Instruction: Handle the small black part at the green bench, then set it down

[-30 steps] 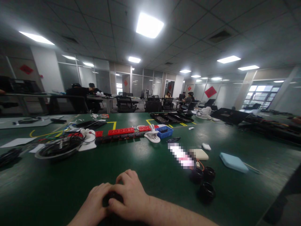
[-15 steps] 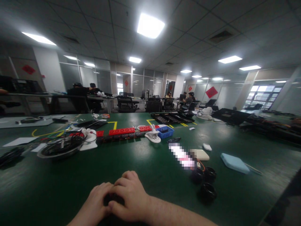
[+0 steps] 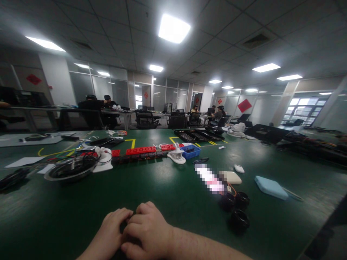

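Note:
At the near edge of the green table, my left hand and my right hand meet low in the view. The fingers of my left hand are bent inward and close together. Those of my right hand curl over toward the left one and touch it. A dark gap shows between the two hands, and whatever they may hold there is hidden. To the right of my right hand lie several black round cup-like parts with orange wires.
Farther off are a metal bowl with cables, red blocks, a white clip-like stand and a blue bin. On the right lie a cream box and a light blue case. People sit at desks behind.
My hands have shifted slightly; the right fingers sit a little lower and have closed down, so the dark gap between the hands is smaller. The table things look unmoved.

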### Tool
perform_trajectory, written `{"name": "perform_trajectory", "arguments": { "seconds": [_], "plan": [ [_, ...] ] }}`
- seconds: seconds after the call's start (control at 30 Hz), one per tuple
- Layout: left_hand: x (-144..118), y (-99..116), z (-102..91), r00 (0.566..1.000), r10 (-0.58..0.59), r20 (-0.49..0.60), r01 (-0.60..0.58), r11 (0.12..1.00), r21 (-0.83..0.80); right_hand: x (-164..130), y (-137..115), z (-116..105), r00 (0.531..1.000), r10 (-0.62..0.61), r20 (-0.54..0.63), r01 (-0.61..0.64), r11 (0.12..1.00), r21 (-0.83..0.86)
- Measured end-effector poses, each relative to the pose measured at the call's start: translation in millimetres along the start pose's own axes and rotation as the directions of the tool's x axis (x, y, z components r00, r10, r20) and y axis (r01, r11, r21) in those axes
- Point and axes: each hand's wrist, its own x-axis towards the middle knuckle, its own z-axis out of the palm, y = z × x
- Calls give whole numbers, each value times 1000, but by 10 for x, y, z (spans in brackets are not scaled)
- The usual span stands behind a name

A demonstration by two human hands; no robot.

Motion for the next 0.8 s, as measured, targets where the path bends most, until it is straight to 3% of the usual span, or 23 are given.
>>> {"name": "perform_trajectory", "arguments": {
  "seconds": [0.4, 0.8],
  "plan": [
    [8, 32, -27, 997, -66, -27, 67, 995, 72, -7, 52, 106, 999, 6, -33, -8, 998, -62],
    [12, 6, -36, 997, -78, -12, 78, 995, 69, -6, 87, 5, 980, 199, -23, -200, 978, -57]
  ]
}}
